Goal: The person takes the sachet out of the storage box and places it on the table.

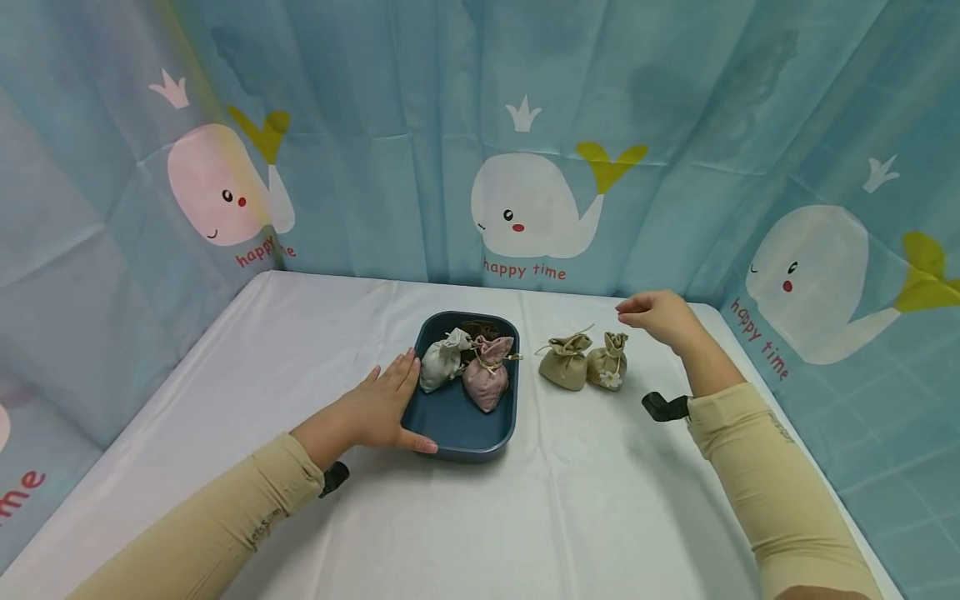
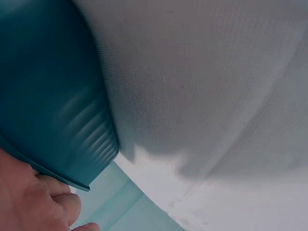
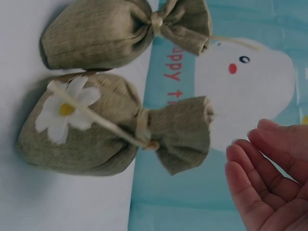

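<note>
A dark blue rectangular bin (image 1: pixel 461 429) stands mid-table, holding a whitish drawstring pouch (image 1: pixel 441 365), a pink one (image 1: pixel 487 385) and a dark brown one (image 1: pixel 480 328) behind them, partly hidden. With fingers spread, my left hand (image 1: pixel 375 408) rests against the bin's left side, thumb at the near rim; the left wrist view shows this hand (image 2: pixel 33 202) at the ribbed bin wall (image 2: pixel 48 82). Right of the bin, a plain tan pouch (image 1: pixel 562 371) sits beside a tan pouch with a white flower (image 3: pixel 91 139). My right hand (image 1: pixel 663 318) hovers past the flower pouch's gathered top, fingers loosely bent, touching nothing.
White cloth covers the table (image 1: pixel 450 533). Blue curtains (image 1: pixel 420 208) printed with whales hang along its back and sides. A black wrist mount (image 1: pixel 666 407) sticks out from my right sleeve, another (image 1: pixel 334 478) from the left.
</note>
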A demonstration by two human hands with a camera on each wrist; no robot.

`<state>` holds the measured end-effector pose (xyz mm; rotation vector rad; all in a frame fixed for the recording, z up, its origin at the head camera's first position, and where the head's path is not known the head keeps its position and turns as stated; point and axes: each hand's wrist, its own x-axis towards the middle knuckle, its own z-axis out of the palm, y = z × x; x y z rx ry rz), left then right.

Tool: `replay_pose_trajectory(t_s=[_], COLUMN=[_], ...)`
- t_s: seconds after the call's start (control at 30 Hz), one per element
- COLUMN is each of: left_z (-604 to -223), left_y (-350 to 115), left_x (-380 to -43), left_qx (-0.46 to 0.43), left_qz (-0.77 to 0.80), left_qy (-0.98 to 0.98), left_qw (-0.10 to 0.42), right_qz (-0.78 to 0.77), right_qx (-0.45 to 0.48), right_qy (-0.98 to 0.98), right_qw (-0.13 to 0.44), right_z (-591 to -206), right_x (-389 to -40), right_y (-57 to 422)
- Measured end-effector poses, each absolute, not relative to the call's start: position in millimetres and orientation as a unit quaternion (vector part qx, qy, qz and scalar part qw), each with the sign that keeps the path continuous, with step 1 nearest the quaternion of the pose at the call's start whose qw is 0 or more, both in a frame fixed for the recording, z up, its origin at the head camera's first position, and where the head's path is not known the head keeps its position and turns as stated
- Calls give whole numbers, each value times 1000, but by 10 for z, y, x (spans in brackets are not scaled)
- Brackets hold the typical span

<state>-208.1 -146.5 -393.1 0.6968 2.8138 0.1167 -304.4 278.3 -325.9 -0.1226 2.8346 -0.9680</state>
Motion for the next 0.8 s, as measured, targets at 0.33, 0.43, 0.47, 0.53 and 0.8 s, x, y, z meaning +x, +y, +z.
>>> replay_pose_trajectory(t_s=[0.33,0.43,0.47,0.53,0.8], left_z=[-3914,-3922,-3925,-3927,-3918], left_y=[-1463,-1463,-1462,-1460,-1467], left_x=[-2069,-2068,-2068,-2067,-2064], left_qx=[242,242,241,241,242], left_qz=[38,39,39,39,41], left_qy=[963,963,963,963,963], left_qw=[116,115,115,115,114], right_qz=[-346,-345,-344,-342,-338], right_qx=[-85,-93,-97,-105,-149], right_qy=[932,932,932,932,926], right_qw=[61,60,60,59,80], right_z=[-3158,-3150,-3146,-3137,-3108], right_x=[-3041,-3043,-3044,-3045,-3039], right_y=[2476,2365,2328,2248,1926])
